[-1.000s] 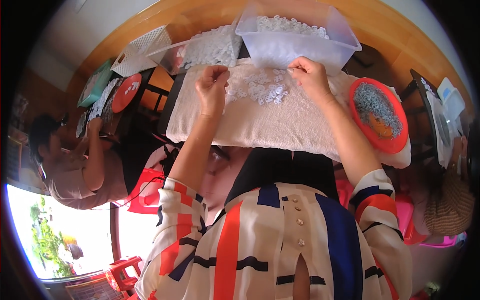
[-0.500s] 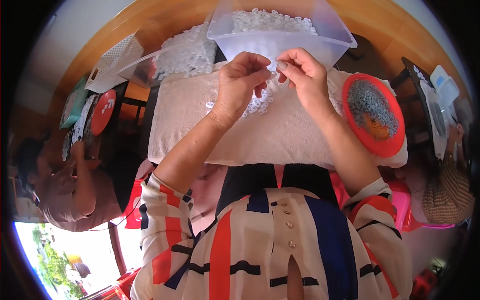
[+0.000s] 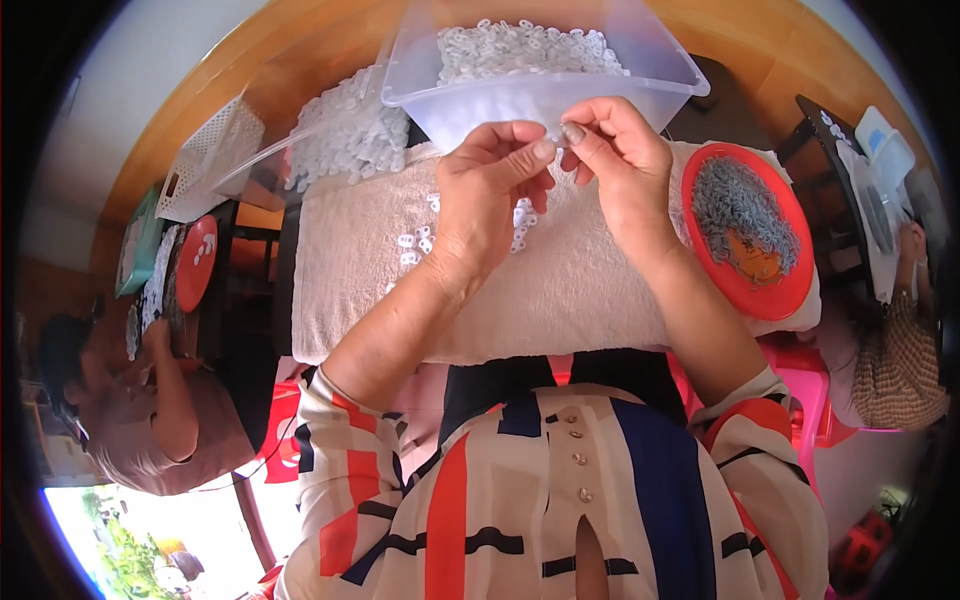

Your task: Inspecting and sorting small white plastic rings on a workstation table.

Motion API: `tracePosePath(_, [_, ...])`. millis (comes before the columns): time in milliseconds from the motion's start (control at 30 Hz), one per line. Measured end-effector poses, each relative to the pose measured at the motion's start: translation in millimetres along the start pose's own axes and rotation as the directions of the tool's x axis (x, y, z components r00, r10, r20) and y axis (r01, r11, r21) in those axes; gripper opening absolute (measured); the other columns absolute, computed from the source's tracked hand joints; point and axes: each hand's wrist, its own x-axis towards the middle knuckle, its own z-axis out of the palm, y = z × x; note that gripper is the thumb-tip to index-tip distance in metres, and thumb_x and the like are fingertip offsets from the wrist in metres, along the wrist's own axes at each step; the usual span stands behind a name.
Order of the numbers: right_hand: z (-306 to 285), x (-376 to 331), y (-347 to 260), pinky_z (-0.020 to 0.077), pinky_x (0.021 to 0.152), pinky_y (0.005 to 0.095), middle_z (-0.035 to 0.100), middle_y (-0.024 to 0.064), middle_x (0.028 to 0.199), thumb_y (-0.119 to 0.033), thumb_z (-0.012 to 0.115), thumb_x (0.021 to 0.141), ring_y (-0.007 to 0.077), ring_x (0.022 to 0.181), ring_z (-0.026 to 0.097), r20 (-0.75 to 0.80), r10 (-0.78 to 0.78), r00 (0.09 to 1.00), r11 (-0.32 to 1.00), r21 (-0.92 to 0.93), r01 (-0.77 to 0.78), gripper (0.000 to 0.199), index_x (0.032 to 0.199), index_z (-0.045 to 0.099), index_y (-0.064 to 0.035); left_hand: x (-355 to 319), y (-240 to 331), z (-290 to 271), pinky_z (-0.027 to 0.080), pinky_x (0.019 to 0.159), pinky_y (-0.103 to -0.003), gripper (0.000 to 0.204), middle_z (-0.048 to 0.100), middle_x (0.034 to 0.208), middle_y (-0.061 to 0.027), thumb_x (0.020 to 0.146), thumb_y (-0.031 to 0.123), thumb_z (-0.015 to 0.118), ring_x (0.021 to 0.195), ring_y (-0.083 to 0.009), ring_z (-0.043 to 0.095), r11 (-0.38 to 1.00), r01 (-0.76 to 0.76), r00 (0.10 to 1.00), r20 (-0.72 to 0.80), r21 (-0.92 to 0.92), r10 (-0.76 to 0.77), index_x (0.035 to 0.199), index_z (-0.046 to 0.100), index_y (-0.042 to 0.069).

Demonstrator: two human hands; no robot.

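Observation:
My left hand (image 3: 485,195) and my right hand (image 3: 628,185) are raised over the far side of the towel, in front of a clear tub (image 3: 480,105). Both are closed in a pinch, thumb against forefinger, the fingertips almost meeting. A small whitish plastic piece (image 3: 557,136) shows between the fingertips; its exact shape is too small to tell. Below, loose white oval plastic pieces with holes (image 3: 415,243) lie on the beige towel (image 3: 370,285), partly covered by my left hand and wrist. A red round tray (image 3: 803,275) of small grey parts (image 3: 740,210) stands right of my right forearm.
White pieces (image 3: 525,50) fill part of the tub. Beside it, another clear container holds more whitish pieces (image 3: 350,130). A white perforated basket (image 3: 212,150) stands at far left. One person (image 3: 150,410) sits on the left, another (image 3: 895,370) on the right, each at a side table.
The whole view has shifted slightly. Both hands still pinch at the same place, my left hand a little turned. More white pieces show left of my left wrist.

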Motion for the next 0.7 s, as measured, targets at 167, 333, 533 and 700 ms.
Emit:
tracePosePath(167, [4.1, -6.1, -1.4, 0.0427, 0.058, 0.0197, 0.062, 0.0015, 0.085, -0.004, 0.061, 0.091, 0.0071, 0.071, 0.057, -0.015, -0.033, 0.999, 0.999, 0.01, 0.033, 0.01, 0.101, 0.06, -0.001, -4.3, -7.7, -6.8, 0.045, 0.052, -0.026, 0.009, 0.063, 0.08, -0.0091, 0.089, 0.003, 0.064, 0.061, -0.0152, 0.057, 0.999, -0.025, 0.999, 0.042, 0.048, 0.023, 0.094, 0.062, -0.003])
tracePosePath(333, [9.1, -11.5, -3.9, 0.0428, 0.059, 0.0195, 0.063, 0.0017, 0.088, -0.003, 0.06, 0.091, 0.0068, 0.072, 0.058, -0.004, -0.037, 0.999, 0.999, -0.001, 0.037, 0.011, 0.102, 0.06, -0.0013, -12.9, -10.8, -7.5, 0.045, 0.052, -0.026, 0.007, 0.062, 0.081, -0.0085, 0.09, 0.003, 0.062, 0.061, -0.0148, 0.057, 0.995, -0.088, 0.996, 0.033, 0.045, 0.086, 0.095, 0.062, -0.002])
tracePosePath(533, [11.7, -13.6, -0.9, 0.0433, 0.059, 0.0188, 0.063, 0.0011, 0.089, -0.003, 0.061, 0.091, 0.0061, 0.073, 0.058, 0.001, -0.081, 0.997, 0.996, -0.033, 0.081, 0.011, 0.103, 0.061, -0.0017, -15.9, -14.5, -9.2, 0.044, 0.052, -0.025, 0.007, 0.062, 0.081, -0.0087, 0.091, 0.003, 0.061, 0.06, -0.0153, 0.056, 0.98, -0.182, 0.983, 0.036, 0.074, 0.18, 0.096, 0.062, -0.002])
tracePosePath(700, [12.9, -14.9, 3.7, 0.0438, 0.058, 0.0182, 0.064, 0.0003, 0.087, -0.004, 0.062, 0.091, 0.0052, 0.073, 0.059, 0.005, -0.091, 0.996, 0.996, -0.022, 0.091, 0.01, 0.101, 0.062, -0.0019, -13.6, -16.6, -11.7, 0.043, 0.052, -0.025, 0.01, 0.062, 0.081, -0.009, 0.093, 0.006, 0.059, 0.06, -0.0157, 0.056, 0.986, -0.157, 0.987, 0.04, 0.065, 0.154, 0.099, 0.06, -0.002])
